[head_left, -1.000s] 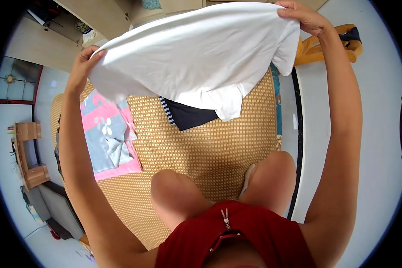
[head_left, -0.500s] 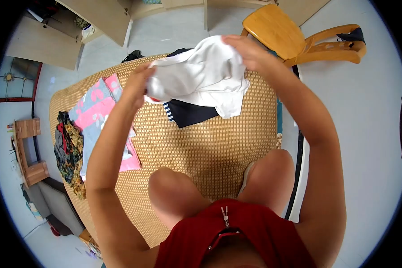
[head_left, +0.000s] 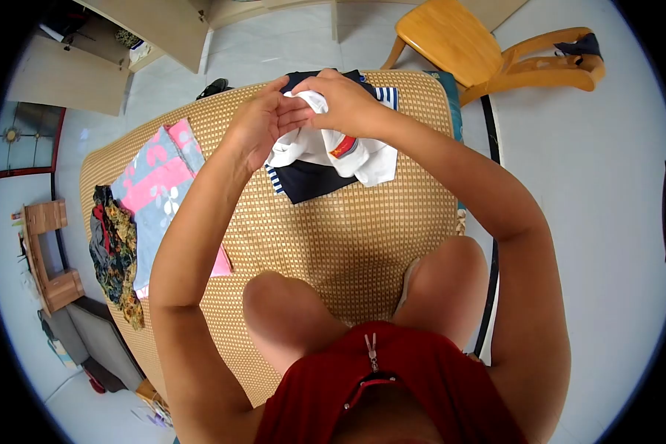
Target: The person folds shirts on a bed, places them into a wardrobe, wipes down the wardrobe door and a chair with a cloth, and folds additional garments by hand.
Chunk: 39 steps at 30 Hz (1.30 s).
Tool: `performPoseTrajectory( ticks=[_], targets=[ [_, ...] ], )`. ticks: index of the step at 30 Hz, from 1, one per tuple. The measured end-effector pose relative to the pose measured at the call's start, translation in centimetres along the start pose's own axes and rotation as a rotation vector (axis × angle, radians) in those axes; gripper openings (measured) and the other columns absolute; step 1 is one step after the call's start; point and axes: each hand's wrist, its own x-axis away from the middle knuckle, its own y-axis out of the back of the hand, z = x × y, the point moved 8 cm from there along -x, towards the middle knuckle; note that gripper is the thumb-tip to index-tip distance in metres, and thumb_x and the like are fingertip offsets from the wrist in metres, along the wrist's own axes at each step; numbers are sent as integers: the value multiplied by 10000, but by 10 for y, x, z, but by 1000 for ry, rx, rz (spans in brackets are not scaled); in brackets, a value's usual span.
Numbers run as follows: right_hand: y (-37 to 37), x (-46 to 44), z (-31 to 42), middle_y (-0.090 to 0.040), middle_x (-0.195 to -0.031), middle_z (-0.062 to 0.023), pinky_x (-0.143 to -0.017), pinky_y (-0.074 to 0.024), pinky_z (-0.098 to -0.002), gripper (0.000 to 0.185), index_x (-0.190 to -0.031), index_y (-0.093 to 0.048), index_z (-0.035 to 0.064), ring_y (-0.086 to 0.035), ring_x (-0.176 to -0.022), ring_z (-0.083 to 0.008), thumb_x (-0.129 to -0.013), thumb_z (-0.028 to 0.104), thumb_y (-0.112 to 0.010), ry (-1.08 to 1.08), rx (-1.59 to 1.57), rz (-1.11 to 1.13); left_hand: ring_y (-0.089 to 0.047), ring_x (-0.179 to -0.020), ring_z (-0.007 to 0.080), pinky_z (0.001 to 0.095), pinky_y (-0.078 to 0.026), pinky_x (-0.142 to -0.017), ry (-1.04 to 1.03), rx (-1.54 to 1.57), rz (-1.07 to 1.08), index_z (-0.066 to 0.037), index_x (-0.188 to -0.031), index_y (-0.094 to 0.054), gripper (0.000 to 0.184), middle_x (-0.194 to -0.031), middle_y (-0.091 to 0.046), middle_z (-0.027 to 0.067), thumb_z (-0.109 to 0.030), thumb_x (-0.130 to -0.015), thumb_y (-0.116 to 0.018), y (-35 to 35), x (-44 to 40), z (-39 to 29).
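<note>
In the head view, a white garment [head_left: 303, 150] with a small red and grey patch lies bunched at the far part of the woven mat. Under it is a folded navy garment [head_left: 314, 182] with blue-and-white striped edges. My right hand [head_left: 342, 106] is closed on a bunched part of the white garment, its thumb over the cloth. My left hand [head_left: 266, 122] has its palm turned up and its fingers stretched out, meeting the right hand at the cloth. Part of the white garment is hidden behind both hands.
The woven mat [head_left: 303, 240] covers the bed under my knees. A pink and grey patterned cloth [head_left: 157, 181] lies at left, beside a crumpled dark floral cloth [head_left: 116, 255]. A wooden chair [head_left: 451, 41] stands beyond the far right corner; cabinet doors [head_left: 166, 29] hang open at far left.
The white garment, held spread between both hands before, is now bunched. My right hand has moved left and my left hand slightly right; they now meet, the left with fingers stretched.
</note>
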Motion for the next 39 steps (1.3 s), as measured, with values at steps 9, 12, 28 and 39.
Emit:
performPoseTrajectory(
  ticks=[9,12,28,39],
  targets=[
    [26,-21,5,-657,-1054,-111,-855,-468,-295,350,-1121,-616,1,-603,-978,-177,-789,7,-507,47,-369,37,-559,-1008,168,286,-392,-936,-586,-954,-17,-53,-1264,-523,528,-1130,-577,107,-190,-785,-699,-9,-9,-41],
    [52,-30,29,-663,-1020,-89,-815,-484,-286,347,-1119,-616,-5,-610,-906,-156,-801,2,-478,151,-340,17,-555,-945,107,257,-427,-857,-734,-785,-2,-61,-1135,-600,384,-1050,-603,62,-225,-806,-711,-18,-6,-62],
    [109,-40,-12,-679,-853,-171,-750,-513,-407,351,-997,-669,36,-660,-788,-320,-748,271,-594,17,241,-203,-444,-745,33,203,-392,-673,-824,-745,12,-65,-863,-546,128,-775,-480,-81,-167,-921,-597,-45,7,-185],
    [198,-33,29,-632,-889,-149,-743,-486,-429,122,-956,-583,37,-619,-845,-315,-858,93,-533,141,560,-661,-653,-735,245,342,-495,-682,-898,-1586,-383,-27,-1092,-593,435,-822,-655,150,-376,-844,-669,-9,17,-194]
  ],
)
